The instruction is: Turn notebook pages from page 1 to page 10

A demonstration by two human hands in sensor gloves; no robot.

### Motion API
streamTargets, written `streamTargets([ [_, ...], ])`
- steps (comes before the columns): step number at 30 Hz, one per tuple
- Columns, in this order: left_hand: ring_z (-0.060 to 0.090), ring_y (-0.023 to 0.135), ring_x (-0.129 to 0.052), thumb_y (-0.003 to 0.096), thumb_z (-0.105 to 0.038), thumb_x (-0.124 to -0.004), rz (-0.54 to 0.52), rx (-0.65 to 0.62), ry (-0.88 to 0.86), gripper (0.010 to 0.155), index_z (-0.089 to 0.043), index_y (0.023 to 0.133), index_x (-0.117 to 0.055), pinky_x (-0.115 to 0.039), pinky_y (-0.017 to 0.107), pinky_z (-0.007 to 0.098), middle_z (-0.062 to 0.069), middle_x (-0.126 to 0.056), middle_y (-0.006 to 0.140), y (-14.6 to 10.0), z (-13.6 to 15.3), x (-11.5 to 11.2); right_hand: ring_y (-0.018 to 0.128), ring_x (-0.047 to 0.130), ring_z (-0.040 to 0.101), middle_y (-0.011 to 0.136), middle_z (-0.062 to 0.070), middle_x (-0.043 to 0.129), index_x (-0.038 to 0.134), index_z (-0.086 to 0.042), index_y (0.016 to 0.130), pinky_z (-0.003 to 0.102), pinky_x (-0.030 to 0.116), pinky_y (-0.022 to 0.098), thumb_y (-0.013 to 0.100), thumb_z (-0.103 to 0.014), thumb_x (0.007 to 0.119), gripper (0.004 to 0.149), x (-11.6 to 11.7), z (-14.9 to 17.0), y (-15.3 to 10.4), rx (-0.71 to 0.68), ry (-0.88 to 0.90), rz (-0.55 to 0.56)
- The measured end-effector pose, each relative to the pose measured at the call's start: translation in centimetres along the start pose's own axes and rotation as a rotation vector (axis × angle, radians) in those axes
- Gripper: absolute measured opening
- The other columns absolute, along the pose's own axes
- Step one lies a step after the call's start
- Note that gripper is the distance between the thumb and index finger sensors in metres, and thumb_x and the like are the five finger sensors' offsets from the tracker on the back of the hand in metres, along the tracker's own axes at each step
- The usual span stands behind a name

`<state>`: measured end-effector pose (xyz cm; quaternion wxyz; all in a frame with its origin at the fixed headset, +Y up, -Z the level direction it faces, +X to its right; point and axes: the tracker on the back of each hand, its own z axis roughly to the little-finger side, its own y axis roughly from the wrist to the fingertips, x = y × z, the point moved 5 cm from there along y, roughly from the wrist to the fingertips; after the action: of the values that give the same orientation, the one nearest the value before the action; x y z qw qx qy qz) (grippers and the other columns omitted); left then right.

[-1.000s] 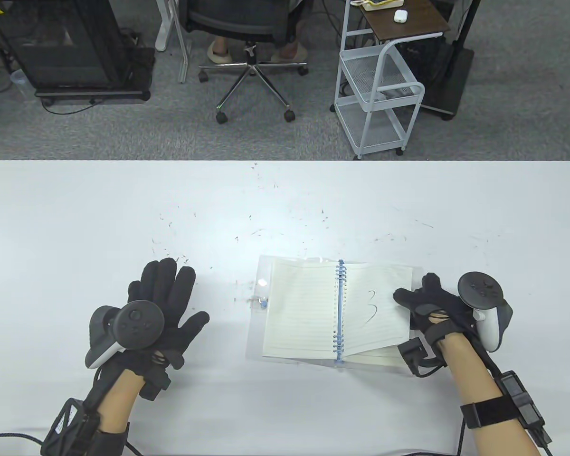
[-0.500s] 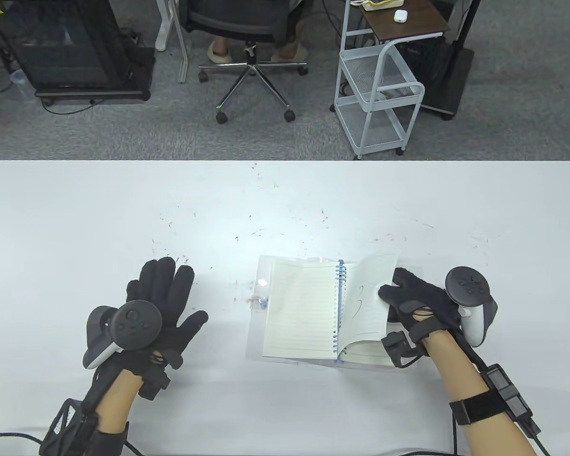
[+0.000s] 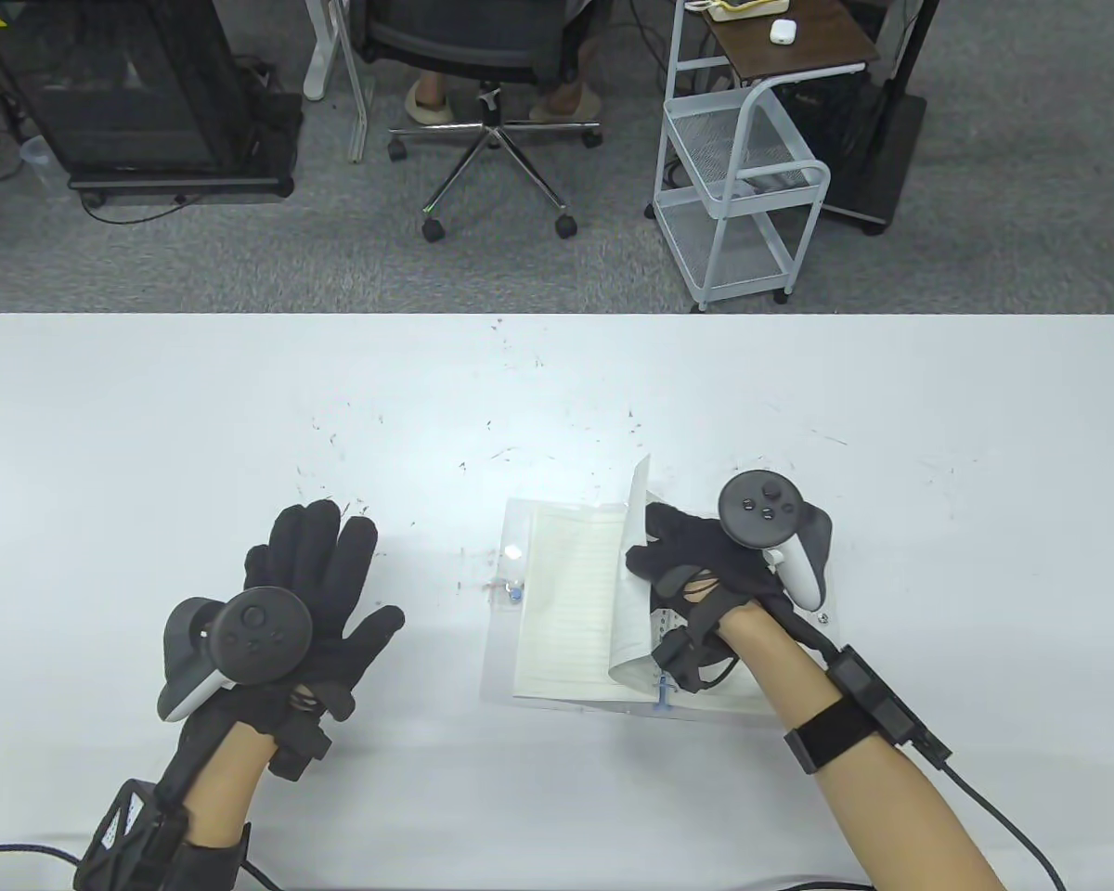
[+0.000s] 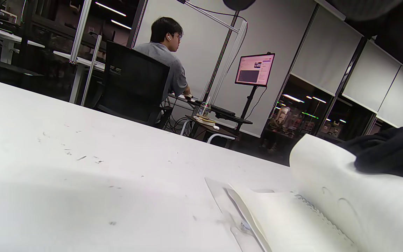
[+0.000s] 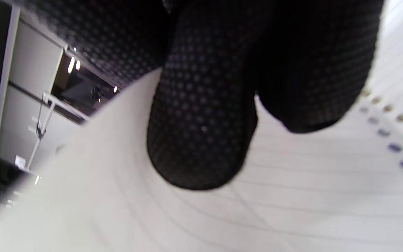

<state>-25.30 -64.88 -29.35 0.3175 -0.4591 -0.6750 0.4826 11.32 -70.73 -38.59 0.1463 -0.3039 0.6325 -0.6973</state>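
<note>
**Page caught mid-turn, standing on edge above the spiral**

The notebook [image 3: 566, 613] lies open on the white surface [image 3: 148, 418], just in front of the person and a little right of centre. The right hand [image 3: 696, 557] is over the spiral binding with one page [image 3: 629, 575] lifted and curling leftward, nearly upright. In the right wrist view a gloved fingertip [image 5: 201, 140] presses against the lined paper, so this grip looks closed on the sheet, though I cannot tell whether it is a true pinch or only a push from behind. The left hand [image 3: 320, 594] rests flat on the surface well to the left of the notebook, fingers spread, holding nothing.

The risks, as I judge them: the fabric glove could slip off the sheet, letting it fall back right. Two sheets could also be caught together, skipping a number in the count toward ten. With the left hand away from the book, nothing pins it, so a hard sweep might drag it or tear the page at the coil.
</note>
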Motion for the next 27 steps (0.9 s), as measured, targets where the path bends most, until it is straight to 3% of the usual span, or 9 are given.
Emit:
streamTargets([
  [6, 0.047, 0.114, -0.017, 0.0438, -0.070, -0.063, 0.001, 0.008, -0.008, 0.086, -0.027, 0.114, -0.037, -0.027, 0.072, 0.074, 0.011, -0.021, 0.119, 0.0, 0.4, 0.1, 0.024, 0.114, 0.010, 0.064, 0.017, 0.099, 0.063, 0.002, 0.086, 0.037, 0.096, 0.024, 0.041, -0.026, 0.093, 0.060, 4.2, -1.0, 2.4, 0.012, -0.156, -0.083],
  [13, 0.047, 0.114, -0.017, 0.0438, -0.070, -0.063, 0.005, 0.004, -0.007, 0.086, -0.027, 0.114, -0.037, -0.027, 0.072, 0.074, 0.011, -0.021, 0.119, 0.1, 0.3, 0.1, 0.024, 0.114, 0.010, 0.063, 0.018, 0.099, 0.064, 0.002, 0.086, 0.037, 0.095, 0.024, 0.042, -0.026, 0.093, 0.059, 7.5, -1.6, 3.5, 0.007, -0.271, -0.144],
  [27, 0.048, 0.114, -0.017, 0.0437, -0.070, -0.063, 0.010, 0.006, -0.007, 0.086, -0.027, 0.114, -0.038, -0.027, 0.072, 0.074, 0.011, -0.021, 0.119, 0.1, 0.3, 0.1, 0.030, 0.114, 0.013, 0.066, 0.020, 0.097, 0.063, 0.002, 0.087, 0.038, 0.095, 0.027, 0.043, -0.034, 0.091, 0.063, 9.5, -0.2, 3.8, 0.038, -0.292, -0.177],
])
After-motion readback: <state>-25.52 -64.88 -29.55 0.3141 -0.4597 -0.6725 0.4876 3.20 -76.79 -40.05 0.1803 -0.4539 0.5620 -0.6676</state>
